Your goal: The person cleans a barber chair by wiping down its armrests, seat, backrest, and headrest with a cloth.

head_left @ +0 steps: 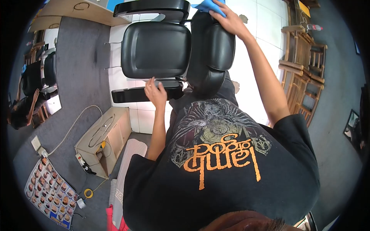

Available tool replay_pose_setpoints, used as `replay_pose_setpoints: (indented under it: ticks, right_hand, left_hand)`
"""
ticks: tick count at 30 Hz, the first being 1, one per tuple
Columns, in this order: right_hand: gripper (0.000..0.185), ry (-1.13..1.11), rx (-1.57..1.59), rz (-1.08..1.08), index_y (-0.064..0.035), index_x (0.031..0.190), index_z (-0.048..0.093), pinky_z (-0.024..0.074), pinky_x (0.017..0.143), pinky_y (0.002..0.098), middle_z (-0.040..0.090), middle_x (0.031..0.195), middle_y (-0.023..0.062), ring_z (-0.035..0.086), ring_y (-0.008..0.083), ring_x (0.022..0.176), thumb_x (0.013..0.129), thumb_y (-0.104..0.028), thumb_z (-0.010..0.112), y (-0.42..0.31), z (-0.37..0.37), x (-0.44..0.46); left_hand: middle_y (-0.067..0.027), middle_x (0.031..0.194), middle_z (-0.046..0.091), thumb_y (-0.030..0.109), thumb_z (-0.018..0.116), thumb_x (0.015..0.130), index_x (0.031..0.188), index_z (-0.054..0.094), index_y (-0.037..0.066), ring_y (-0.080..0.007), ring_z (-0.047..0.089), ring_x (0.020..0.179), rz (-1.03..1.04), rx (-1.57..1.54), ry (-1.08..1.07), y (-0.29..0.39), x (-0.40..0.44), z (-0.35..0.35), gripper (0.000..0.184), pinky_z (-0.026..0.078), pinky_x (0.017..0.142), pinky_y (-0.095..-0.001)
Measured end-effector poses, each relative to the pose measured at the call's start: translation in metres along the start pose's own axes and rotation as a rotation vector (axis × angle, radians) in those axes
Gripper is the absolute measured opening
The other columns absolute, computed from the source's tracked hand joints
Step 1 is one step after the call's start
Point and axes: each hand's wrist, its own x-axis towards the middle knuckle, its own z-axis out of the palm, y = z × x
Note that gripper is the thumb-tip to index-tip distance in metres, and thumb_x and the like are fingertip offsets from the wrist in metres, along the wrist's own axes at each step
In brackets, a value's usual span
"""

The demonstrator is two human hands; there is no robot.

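My right hand (230, 20) holds a blue cloth (208, 6) against the far top edge of the black padded backrest (200, 54) of a salon chair. Part of the cloth runs out at the top of the view. My left hand (156, 94) is over the near armrest (133, 95), fingers apart with nothing in them; whether it touches the armrest I cannot tell. Between the two armrests lies the smooth black seat (158, 50). The far armrest (150, 7) sits at the top.
To the left, a wall mirror (42, 92) reflects the chair. Below it stands a wooden cabinet (106, 134) with cables and a power strip (83, 163). A hairstyle poster (50, 194) hangs lower left. Bamboo chairs (300, 81) line the right side, with a plastic bottle (315, 27).
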Motion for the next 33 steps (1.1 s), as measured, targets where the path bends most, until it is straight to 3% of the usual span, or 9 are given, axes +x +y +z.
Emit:
replay_pose_setpoints:
  ticks: [2, 5, 8, 10, 14, 22, 27, 30, 33]
  right_hand:
    - [0.049, -0.207, -0.028, 0.213, -0.0127, 0.137, 0.068, 0.0444, 0.114, 0.0467, 0.057, 0.153, 0.0097, 0.054, 0.0405, 0.138, 0.1, -0.044, 0.06, -0.002, -0.007, 0.025]
    - [0.042, -0.084, -0.188, -0.186, -0.0121, 0.134, 0.068, 0.045, 0.113, 0.0482, 0.059, 0.151, 0.007, 0.05, 0.0411, 0.141, 0.1, -0.034, 0.06, -0.01, -0.011, 0.009]
    - [0.032, -0.035, -0.286, -0.307, -0.0091, 0.13, 0.069, 0.0415, 0.117, 0.0469, 0.061, 0.149, 0.0083, 0.042, 0.0409, 0.148, 0.1, -0.017, 0.062, -0.042, -0.026, -0.044]
    - [0.038, 0.04, -0.146, -0.17, -0.0127, 0.123, 0.071, 0.0453, 0.114, 0.0476, 0.06, 0.149, 0.0053, 0.042, 0.0423, 0.147, 0.086, -0.007, 0.067, -0.07, -0.036, -0.075]
    - [0.056, -0.074, -0.302, -0.294, -0.0147, 0.119, 0.074, 0.0322, 0.121, 0.0604, 0.059, 0.152, 0.0028, 0.037, 0.0436, 0.151, 0.067, 0.001, 0.061, -0.096, -0.043, -0.153]
    - [0.064, -0.083, -0.346, -0.209, -0.0202, 0.131, 0.07, 0.0238, 0.124, 0.0639, 0.05, 0.159, 0.0036, 0.029, 0.046, 0.154, 0.069, -0.004, 0.066, -0.115, -0.029, -0.149]
    - [0.043, -0.112, -0.245, -0.026, -0.0174, 0.139, 0.064, 0.0334, 0.122, 0.0529, 0.048, 0.161, 0.0059, 0.035, 0.047, 0.15, 0.097, -0.03, 0.063, -0.048, -0.022, -0.032]
    - [0.054, -0.315, 0.01, 0.316, -0.0091, 0.14, 0.062, 0.0406, 0.116, 0.0467, 0.056, 0.149, 0.0235, 0.044, 0.0427, 0.145, 0.106, -0.048, 0.05, -0.04, -0.031, 0.025]
    - [0.047, -0.256, -0.126, 0.115, -0.0107, 0.14, 0.063, 0.0381, 0.119, 0.0483, 0.061, 0.146, 0.017, 0.045, 0.0409, 0.145, 0.105, -0.041, 0.054, -0.043, -0.029, 0.02]
  left_hand:
    - [-0.0199, 0.144, 0.055, 0.025, 0.063, 0.099, 0.138, 0.059, 0.002, -0.0417, 0.044, 0.141, -0.086, 0.226, 0.023, -0.037, -0.015, 0.013, 0.045, 0.03, 0.119, -0.0547]
    - [-0.0158, 0.148, 0.053, 0.029, 0.059, 0.101, 0.14, 0.06, 0.005, -0.0398, 0.039, 0.146, -0.072, 0.293, -0.029, -0.057, -0.016, 0.019, 0.045, 0.022, 0.123, -0.059]
    - [-0.0118, 0.14, 0.059, 0.028, 0.056, 0.101, 0.131, 0.068, 0.009, -0.0374, 0.041, 0.145, -0.081, 0.333, 0.02, -0.051, -0.012, 0.024, 0.037, 0.021, 0.124, -0.0598]
    - [-0.0111, 0.135, 0.062, 0.027, 0.057, 0.1, 0.125, 0.072, 0.01, -0.0363, 0.043, 0.144, -0.102, 0.339, 0.049, -0.048, -0.011, 0.025, 0.033, 0.022, 0.123, -0.059]
    - [-0.009, 0.121, 0.067, 0.022, 0.058, 0.095, 0.109, 0.077, 0.012, -0.0338, 0.049, 0.138, -0.092, 0.311, 0.143, -0.048, -0.008, 0.027, 0.025, 0.026, 0.123, -0.0575]
    - [-0.0051, 0.104, 0.069, 0.019, 0.059, 0.095, 0.089, 0.073, 0.012, -0.0339, 0.054, 0.133, -0.058, 0.277, 0.213, -0.053, -0.011, 0.032, 0.017, 0.029, 0.121, -0.0597]
    - [-0.0058, 0.105, 0.069, 0.02, 0.059, 0.095, 0.089, 0.073, 0.011, -0.0338, 0.054, 0.132, -0.041, 0.27, 0.211, -0.051, -0.012, 0.029, 0.018, 0.029, 0.121, -0.0594]
    - [-0.0066, 0.105, 0.068, 0.02, 0.058, 0.095, 0.087, 0.072, 0.01, -0.0336, 0.055, 0.131, -0.023, 0.302, 0.204, -0.054, -0.013, 0.03, 0.019, 0.028, 0.121, -0.0591]
    - [-0.007, 0.105, 0.068, 0.021, 0.058, 0.095, 0.085, 0.07, 0.01, -0.0332, 0.055, 0.13, -0.032, 0.296, 0.22, -0.054, -0.013, 0.031, 0.019, 0.028, 0.122, -0.059]
